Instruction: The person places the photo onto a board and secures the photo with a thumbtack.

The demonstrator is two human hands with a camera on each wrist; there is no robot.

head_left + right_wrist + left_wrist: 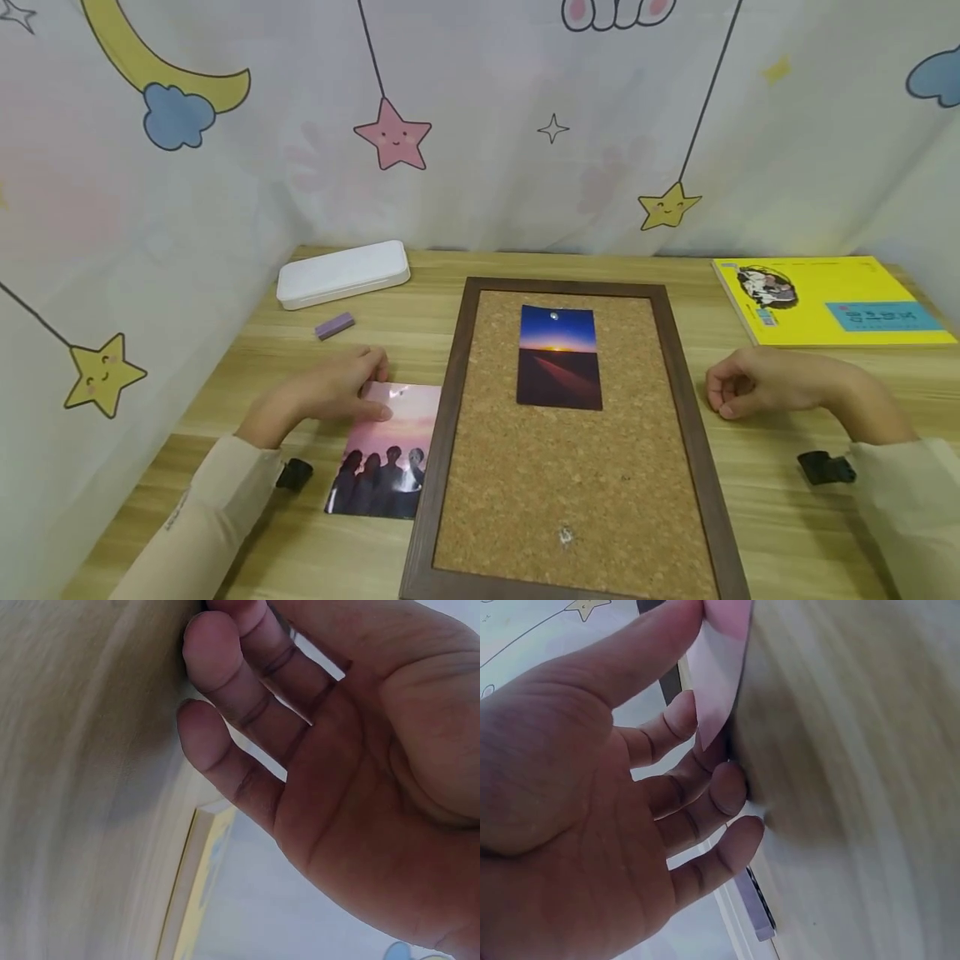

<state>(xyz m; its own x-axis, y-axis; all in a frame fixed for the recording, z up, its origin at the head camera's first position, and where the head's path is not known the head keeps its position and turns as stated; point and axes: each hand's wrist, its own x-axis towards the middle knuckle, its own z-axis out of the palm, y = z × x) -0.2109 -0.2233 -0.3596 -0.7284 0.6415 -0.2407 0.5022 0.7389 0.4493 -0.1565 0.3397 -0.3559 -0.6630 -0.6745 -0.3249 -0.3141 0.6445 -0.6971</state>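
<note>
A glossy photo [384, 446] with a pink sky and several dark silhouettes lies left of a framed cork board [570, 483], close against its frame. My left hand [339, 388] pinches the photo's upper left corner, thumb on its face and fingers at its edge. Seen from the left wrist, the pink corner [718, 682] stands slightly raised between thumb and fingers. A sunset photo [558, 358] is on the board's upper part, with a small pin [554, 316] near its top. Right of the board, my right hand [780, 385] rests on the table, fingers loosely curled and holding nothing.
A white case [343, 275] sits at the back left, with a small purple block [334, 326] in front of it. A yellow book [832, 296] lies at the back right. Low on the cork is a small clear or silvery cluster [566, 535]. A printed curtain [480, 167] hangs behind the table.
</note>
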